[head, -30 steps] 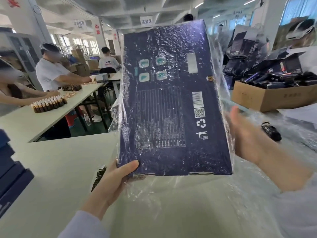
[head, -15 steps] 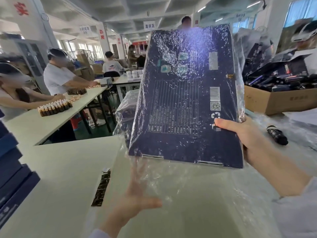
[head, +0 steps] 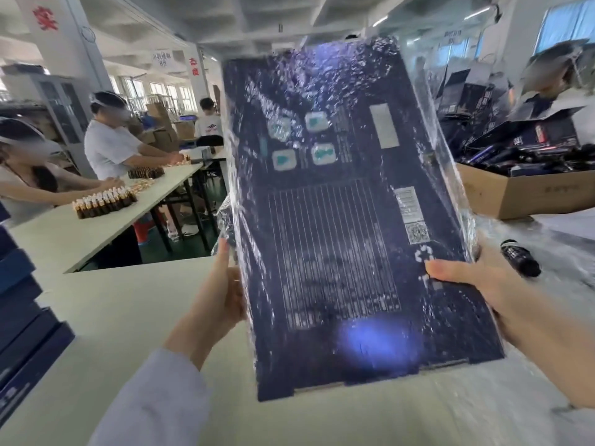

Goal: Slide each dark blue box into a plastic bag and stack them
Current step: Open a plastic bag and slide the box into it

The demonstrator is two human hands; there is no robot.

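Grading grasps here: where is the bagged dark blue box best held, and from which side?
By its long side edges near the lower end, from left and right, as the left hand and right hand do. The dark blue box is wide, flat and upright in a loose plastic bag, so opposed grips probably steady it.

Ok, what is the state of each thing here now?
Box, inside the bag, held up, tilted.
Bag, crinkled, around the box.
Left hand, grips the box's left edge.
Right hand, grips its right edge, thumb on front.
Carton, open, full.
Bottle, lying on its side.
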